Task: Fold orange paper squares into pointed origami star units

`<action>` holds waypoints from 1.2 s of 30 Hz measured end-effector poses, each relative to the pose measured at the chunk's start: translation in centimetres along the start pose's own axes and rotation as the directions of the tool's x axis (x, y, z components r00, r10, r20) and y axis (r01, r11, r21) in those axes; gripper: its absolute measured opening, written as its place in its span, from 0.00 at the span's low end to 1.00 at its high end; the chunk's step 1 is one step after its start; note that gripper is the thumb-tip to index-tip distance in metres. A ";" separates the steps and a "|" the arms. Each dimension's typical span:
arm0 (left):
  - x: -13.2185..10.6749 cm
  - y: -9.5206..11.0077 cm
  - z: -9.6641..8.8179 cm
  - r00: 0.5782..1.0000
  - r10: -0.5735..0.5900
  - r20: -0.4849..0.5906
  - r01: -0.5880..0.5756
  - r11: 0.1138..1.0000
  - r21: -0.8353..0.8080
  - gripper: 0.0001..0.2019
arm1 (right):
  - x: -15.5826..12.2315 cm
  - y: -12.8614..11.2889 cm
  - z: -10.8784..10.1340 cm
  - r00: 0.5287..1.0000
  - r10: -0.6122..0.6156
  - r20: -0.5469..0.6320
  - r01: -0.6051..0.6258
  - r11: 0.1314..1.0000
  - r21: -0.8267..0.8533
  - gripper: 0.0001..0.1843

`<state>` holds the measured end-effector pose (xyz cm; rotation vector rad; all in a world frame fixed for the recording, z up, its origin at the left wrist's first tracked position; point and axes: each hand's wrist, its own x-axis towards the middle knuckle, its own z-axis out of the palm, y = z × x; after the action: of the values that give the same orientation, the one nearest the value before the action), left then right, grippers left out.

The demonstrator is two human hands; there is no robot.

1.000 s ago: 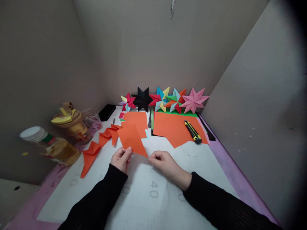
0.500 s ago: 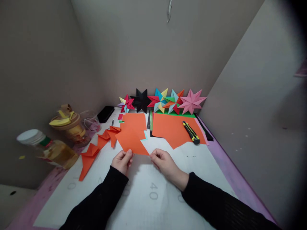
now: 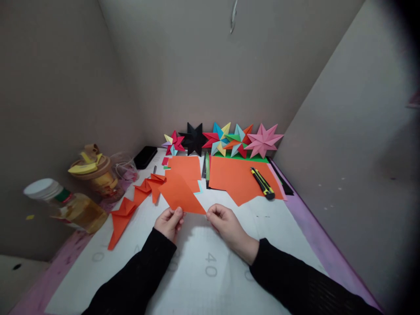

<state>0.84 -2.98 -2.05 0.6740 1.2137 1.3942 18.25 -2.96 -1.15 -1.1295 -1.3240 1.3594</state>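
Between my two hands is a flat sheet of orange paper, raised a little above the white table covering. My left hand pinches its near left corner between thumb and fingers. At the near right corner, my right hand pinches the same sheet. Behind it lies more orange paper, partly covered by the held sheet. Folded orange paper pieces lie in a row to the left of my left hand. A larger orange sheet is beyond my right hand, with a yellow and black utility knife on it.
Several folded paper stars lean against the back wall. On the left are a black phone, a clear plastic cup, a brown-lidded cup and a white-capped bottle. White sheeting with printed numbers covers the table.
Both hands keep hold of the orange paper, which is turned slightly. The whole scene sits slightly lower in the view; nothing has been let go.
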 end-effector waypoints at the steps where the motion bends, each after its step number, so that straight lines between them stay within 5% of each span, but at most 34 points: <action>1: 0.1 0.0 -0.1 1.000 -0.006 0.001 0.006 1.000 -0.001 0.23 | -0.1 -0.1 -0.1 1.000 -0.016 0.003 0.016 1.000 0.000 0.09; 10: 0.2 -0.8 -0.2 1.000 0.021 -0.024 -0.021 1.000 -0.010 0.23 | 0.2 0.4 0.0 0.999 0.037 0.017 -0.040 0.982 0.185 0.15; 15: -0.4 -0.7 -0.1 0.972 0.078 0.224 -0.062 0.995 -0.077 0.22 | 0.1 0.6 -0.1 0.995 -0.061 -0.078 0.079 0.963 0.257 0.12; 19: -0.3 1.6 -0.8 0.937 0.020 0.348 0.108 0.932 -0.345 0.37 | 0.3 0.9 -1.2 0.996 -0.057 -0.067 0.071 0.973 0.220 0.03; 26: 0.8 3.8 -2.3 0.901 -0.250 0.354 0.273 0.962 -0.015 0.36 | 0.6 1.0 -2.3 0.997 0.067 0.049 -0.072 0.991 0.112 0.10; 36: 1.3 2.3 -2.8 0.905 -0.214 0.369 0.232 0.973 -0.005 0.33 | 0.9 1.2 -2.6 0.999 0.009 0.045 -0.016 0.988 0.153 0.17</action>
<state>-2.84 -2.26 -1.06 0.7013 0.9235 1.0467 20.62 -1.66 -2.44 -1.0105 -1.2228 1.4759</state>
